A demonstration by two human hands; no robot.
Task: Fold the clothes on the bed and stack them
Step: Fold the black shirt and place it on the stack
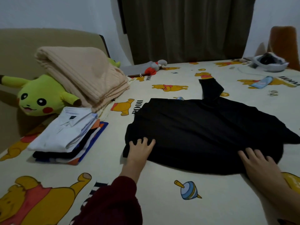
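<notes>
A black garment (203, 130) lies spread on the bed (162, 184), one sleeve pointing away toward the far side. My left hand (141, 148) rests flat on its near left corner, fingers spread. Over at the near right edge, my right hand (258, 161) presses down with straight fingers. A stack of folded clothes (65, 135), white shirt on top, sits to the left of the garment.
A folded beige blanket (84, 75) leans on a green-yellow plush toy (39, 96) at the back left. A grey and red plush (154, 67) lies by the dark curtain. A white bag (269, 63) and a small blue item (261, 82) lie at the far right.
</notes>
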